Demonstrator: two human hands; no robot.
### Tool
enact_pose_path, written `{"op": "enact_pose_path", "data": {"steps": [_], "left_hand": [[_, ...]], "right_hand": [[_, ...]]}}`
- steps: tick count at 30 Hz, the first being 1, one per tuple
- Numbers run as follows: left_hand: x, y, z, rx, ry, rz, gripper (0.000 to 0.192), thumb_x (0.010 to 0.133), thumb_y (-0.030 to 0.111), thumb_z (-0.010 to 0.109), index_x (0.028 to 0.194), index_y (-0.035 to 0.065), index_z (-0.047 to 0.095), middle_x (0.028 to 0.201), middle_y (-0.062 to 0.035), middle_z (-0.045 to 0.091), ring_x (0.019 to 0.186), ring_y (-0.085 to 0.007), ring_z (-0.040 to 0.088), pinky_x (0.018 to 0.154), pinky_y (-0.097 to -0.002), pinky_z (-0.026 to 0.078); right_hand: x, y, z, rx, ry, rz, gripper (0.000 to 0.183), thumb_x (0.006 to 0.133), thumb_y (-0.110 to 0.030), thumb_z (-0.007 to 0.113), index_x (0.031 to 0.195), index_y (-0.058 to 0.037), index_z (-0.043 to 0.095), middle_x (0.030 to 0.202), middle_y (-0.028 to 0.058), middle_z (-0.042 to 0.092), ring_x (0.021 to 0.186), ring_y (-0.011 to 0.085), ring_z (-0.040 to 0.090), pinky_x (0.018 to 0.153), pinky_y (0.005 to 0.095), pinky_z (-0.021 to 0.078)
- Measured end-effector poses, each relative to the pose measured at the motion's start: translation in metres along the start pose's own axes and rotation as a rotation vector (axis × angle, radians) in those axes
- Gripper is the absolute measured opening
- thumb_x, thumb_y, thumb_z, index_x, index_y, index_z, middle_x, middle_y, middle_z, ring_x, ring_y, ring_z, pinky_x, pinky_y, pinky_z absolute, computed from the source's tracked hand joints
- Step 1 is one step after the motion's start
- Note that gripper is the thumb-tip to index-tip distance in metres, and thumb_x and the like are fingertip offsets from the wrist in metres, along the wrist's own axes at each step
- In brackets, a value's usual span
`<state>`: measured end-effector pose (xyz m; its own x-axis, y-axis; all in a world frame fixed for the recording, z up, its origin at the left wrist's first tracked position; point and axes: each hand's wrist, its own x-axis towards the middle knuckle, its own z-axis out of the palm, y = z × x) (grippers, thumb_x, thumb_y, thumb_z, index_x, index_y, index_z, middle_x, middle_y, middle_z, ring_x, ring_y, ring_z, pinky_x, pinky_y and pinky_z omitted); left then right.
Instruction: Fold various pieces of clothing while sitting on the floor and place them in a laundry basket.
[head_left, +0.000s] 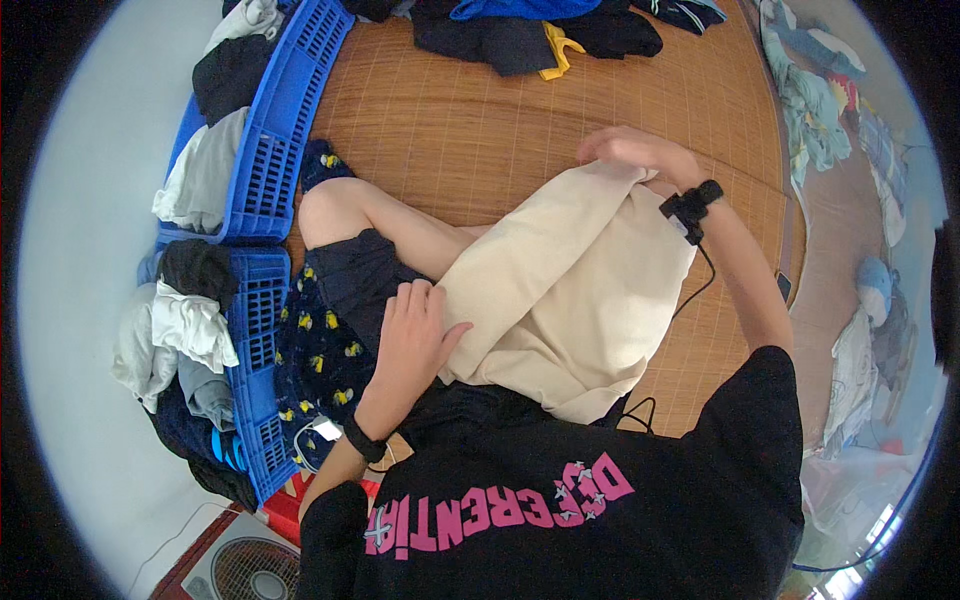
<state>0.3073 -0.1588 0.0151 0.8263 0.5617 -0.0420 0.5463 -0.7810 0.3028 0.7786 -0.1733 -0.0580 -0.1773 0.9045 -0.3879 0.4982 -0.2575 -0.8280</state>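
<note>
A cream cloth garment (592, 300) lies partly folded across my lap, with one long band of it running diagonally over the rest. My left hand (416, 326) rests at the band's lower left end, fingers near its edge and thumb spread out on the cloth; whether it grips is not plain. At the garment's upper right corner, my right hand (634, 150) is bent over the gathered edge, its fingertips partly hidden. Both wrists wear black straps. My crossed legs in dark shorts show to the left of the garment.
Blue plastic baskets (262, 187) holding clothes stand on the left. Dark clothes (487, 41) lie at the far edge of the woven mat (450, 112). A dark patterned cloth (322, 345) lies beside my leg. Cables run near my right arm. A box fan (255, 562) stands at lower left.
</note>
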Motion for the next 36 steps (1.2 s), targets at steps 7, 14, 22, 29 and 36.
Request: {"op": "enact_pose_path", "data": {"steps": [7,14,22,29,36], "left_hand": [[0.006,0.001,0.027,-0.08,-0.266,-0.138,0.077,0.071,0.029,0.085,0.129,-0.0058,0.049,0.118,-0.0254,0.061,0.11,-0.0406,0.056,0.095,-0.0428,0.047],[0.028,-0.028,0.015,-0.502,-0.162,-0.291,0.057,0.072,0.015,0.078,0.122,-0.0041,0.057,0.108,-0.0298,0.068,0.106,-0.0432,0.066,0.091,-0.0466,0.054],[0.04,-0.039,-0.017,-0.334,0.008,-0.389,0.034,0.075,0.014,0.076,0.102,0.0003,0.061,0.096,-0.0267,0.069,0.095,-0.0453,0.066,0.08,-0.0497,0.054],[0.032,-0.015,-0.025,-0.086,0.061,-0.389,0.032,0.076,0.015,0.075,0.099,0.0043,0.056,0.091,-0.019,0.066,0.088,-0.041,0.067,0.073,-0.0498,0.054],[0.01,0.048,-0.004,-0.075,-0.09,-0.062,0.036,0.074,0.019,0.076,0.102,0.0076,0.056,0.087,-0.0123,0.064,0.083,-0.0336,0.067,0.073,-0.047,0.054]], "right_hand": [[0.039,-0.028,0.038,-0.654,-0.105,0.119,0.065,0.077,-0.014,0.054,0.142,-0.0111,0.054,0.146,0.0154,0.054,0.142,0.0357,0.04,0.117,0.0483,0.0327],[0.028,-0.024,0.043,-1.082,-0.195,0.178,0.054,0.079,-0.015,0.058,0.133,-0.0121,0.061,0.128,0.011,0.063,0.139,0.0329,0.043,0.115,0.058,0.0285],[0.037,-0.041,0.037,-1.219,0.384,-0.103,0.032,0.08,-0.017,0.067,0.112,-0.013,0.069,0.117,0.004,0.066,0.11,0.0265,0.062,0.094,0.044,0.0464],[0.03,-0.05,0.033,-1.132,0.519,-0.167,0.041,0.078,-0.009,0.068,0.119,-0.0116,0.066,0.113,0.0054,0.065,0.101,0.0251,0.068,0.079,0.0401,0.0567],[-0.018,-0.052,0.025,-1.16,0.434,-0.108,0.055,0.076,-0.009,0.07,0.13,-0.0153,0.061,0.114,0.0053,0.068,0.102,0.0257,0.068,0.08,0.0397,0.0572]]}}
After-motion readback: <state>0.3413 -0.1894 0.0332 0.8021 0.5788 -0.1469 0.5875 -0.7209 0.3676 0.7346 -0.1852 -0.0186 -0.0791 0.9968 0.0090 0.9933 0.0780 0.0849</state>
